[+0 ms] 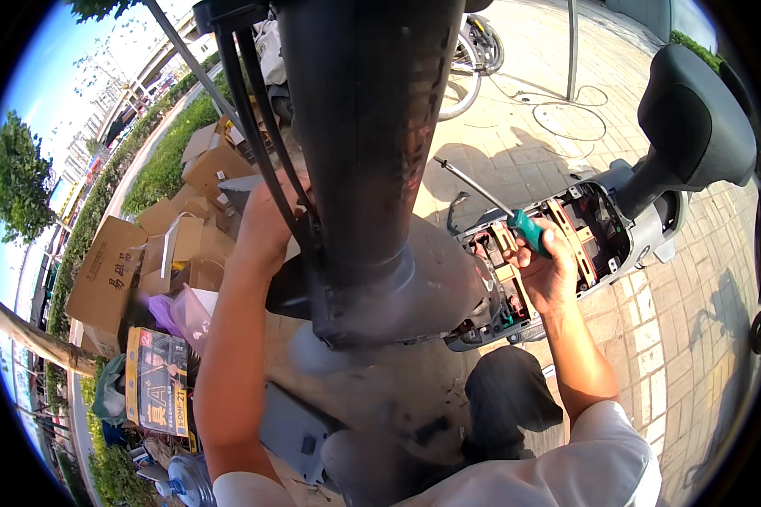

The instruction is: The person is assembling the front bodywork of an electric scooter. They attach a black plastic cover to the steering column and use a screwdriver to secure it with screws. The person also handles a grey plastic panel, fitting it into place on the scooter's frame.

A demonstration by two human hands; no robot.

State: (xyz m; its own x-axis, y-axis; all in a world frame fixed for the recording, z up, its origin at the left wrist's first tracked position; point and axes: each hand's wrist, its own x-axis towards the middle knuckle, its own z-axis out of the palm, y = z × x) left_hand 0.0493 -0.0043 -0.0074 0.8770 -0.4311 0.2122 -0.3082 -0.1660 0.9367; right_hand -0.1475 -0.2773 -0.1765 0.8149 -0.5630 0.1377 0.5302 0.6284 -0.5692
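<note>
A black electric scooter's front column [359, 144] rises through the middle of the view, close in front of me. My right hand [555, 277] is closed round the green handle of a screwdriver [528, 230], whose long metal shaft points up and to the left. This hand is over the scooter's uncovered footwell [585, 241], where wooden strips, wires and red and dark parts show. My left hand [266, 218] reaches to the column's left side, beside black cables [262, 135]. Its fingers are hidden behind the cables and column, so their hold does not show.
The scooter's black seat [693, 127] stands at the right. Cardboard boxes [106, 270], a printed battery carton [157, 380] and a water jug [186, 482] are at the left. A grey panel [292, 431] lies near my legs. A loose cable [571, 127] curls on the paving behind.
</note>
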